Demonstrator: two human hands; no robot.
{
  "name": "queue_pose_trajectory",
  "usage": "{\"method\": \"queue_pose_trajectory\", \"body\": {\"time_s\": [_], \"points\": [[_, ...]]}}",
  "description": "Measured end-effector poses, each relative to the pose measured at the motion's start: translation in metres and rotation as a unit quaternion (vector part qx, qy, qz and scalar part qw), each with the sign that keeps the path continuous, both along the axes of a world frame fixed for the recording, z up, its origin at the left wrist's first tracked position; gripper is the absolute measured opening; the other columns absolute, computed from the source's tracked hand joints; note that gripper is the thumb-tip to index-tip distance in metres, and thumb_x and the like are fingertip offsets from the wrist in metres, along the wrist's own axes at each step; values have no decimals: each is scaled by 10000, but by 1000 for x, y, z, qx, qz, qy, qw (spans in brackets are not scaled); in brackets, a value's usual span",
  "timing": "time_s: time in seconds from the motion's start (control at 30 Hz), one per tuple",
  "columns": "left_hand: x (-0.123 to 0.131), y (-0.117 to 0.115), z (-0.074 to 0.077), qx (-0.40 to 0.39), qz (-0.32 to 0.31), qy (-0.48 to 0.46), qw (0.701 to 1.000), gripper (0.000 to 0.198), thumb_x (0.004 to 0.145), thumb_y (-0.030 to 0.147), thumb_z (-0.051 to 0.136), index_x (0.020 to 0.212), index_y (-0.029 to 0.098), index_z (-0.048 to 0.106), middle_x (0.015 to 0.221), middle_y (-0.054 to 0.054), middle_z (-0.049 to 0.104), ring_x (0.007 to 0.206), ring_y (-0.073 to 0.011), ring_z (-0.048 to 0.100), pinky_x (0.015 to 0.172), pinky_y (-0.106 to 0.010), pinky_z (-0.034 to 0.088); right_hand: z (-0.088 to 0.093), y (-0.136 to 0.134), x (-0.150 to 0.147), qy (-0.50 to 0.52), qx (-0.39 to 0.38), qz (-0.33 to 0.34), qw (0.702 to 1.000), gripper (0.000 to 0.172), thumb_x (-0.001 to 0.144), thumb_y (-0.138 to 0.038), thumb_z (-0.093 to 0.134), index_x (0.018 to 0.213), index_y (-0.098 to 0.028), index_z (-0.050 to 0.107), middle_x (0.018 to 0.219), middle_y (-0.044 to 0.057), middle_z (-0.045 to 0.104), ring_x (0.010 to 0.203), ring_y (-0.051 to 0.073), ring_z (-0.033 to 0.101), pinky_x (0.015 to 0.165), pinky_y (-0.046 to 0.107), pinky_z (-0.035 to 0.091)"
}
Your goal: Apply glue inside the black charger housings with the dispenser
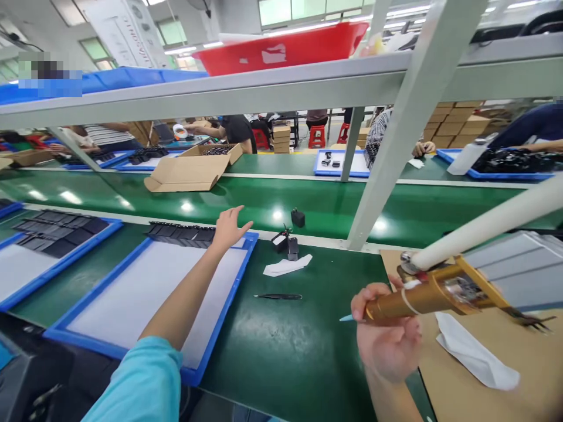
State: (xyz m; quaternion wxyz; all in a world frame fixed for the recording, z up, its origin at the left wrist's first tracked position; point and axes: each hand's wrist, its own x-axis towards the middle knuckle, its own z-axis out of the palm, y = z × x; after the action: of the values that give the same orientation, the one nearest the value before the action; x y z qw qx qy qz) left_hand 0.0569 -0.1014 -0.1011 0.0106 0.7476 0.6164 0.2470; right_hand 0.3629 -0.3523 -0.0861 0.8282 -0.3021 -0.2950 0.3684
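My left hand (229, 228) reaches over the far right end of a blue-rimmed tray (215, 346), fingers spread and nothing in them. Close by stands a row of black plastic pieces (182, 233) along the tray's far edge. At the right, my right hand (387, 346) is closed, with a thin light-blue tip (346, 318) sticking out from its fingers. A gold cylindrical fixture (396, 306), clamped to a white pipe (488, 225), crosses in front of this hand and hides part of the grip. Whether the hand also touches the fixture, I cannot tell.
Dark tweezers (278, 296), a white paper scrap (288, 265) and small black adapters (292, 248) lie mid-bench. Another black adapter (298, 218) sits on the green belt (259, 202). A slanted post (396, 135) rises behind. Cardboard (484, 357) covers the right. Co-workers sit across.
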Motion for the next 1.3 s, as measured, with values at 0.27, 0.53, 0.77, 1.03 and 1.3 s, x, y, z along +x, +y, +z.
{"method": "queue_pose_trajectory", "body": {"time_s": [0.27,0.53,0.77,1.03,1.3], "points": [[136,68,-2,-170,-86,-21,981,874,640,508,781,1337,91,458,1262,-248,580,1164,-376,564,916,-397,448,5,1,-4,-20,22,3,1000,345,865,-547,438,895,-233,578,790,0,590,497,101,549,455,249,433],[110,49,41,-139,-34,-18,990,752,700,383,759,1322,110,437,1213,-215,608,1123,-353,593,929,-409,449,4,0,-2,2,20,26,999,322,868,-540,436,900,-236,536,789,-1,600,496,107,552,452,251,432],[52,-103,81,-143,-210,-77,964,808,614,419,837,1325,229,502,1139,-82,643,997,-294,630,927,-404,467,10,-2,-5,6,12,37,999,334,837,-564,463,900,-240,515,763,-16,592,476,108,535,449,262,408],[53,-230,12,-341,-329,-165,865,705,719,227,748,1372,349,514,1372,-28,566,1262,-324,515,1075,-453,393,10,-2,-6,-24,-1,23,999,394,817,-600,458,1015,-263,505,759,-26,564,460,101,514,448,259,386],[89,-255,-30,-256,-170,-269,913,575,794,379,709,1340,330,537,1322,-65,581,1116,-300,581,940,-450,481,7,-1,-5,-32,5,8,999,417,841,-572,439,1109,-265,524,778,-19,570,472,100,515,457,263,384]]}}
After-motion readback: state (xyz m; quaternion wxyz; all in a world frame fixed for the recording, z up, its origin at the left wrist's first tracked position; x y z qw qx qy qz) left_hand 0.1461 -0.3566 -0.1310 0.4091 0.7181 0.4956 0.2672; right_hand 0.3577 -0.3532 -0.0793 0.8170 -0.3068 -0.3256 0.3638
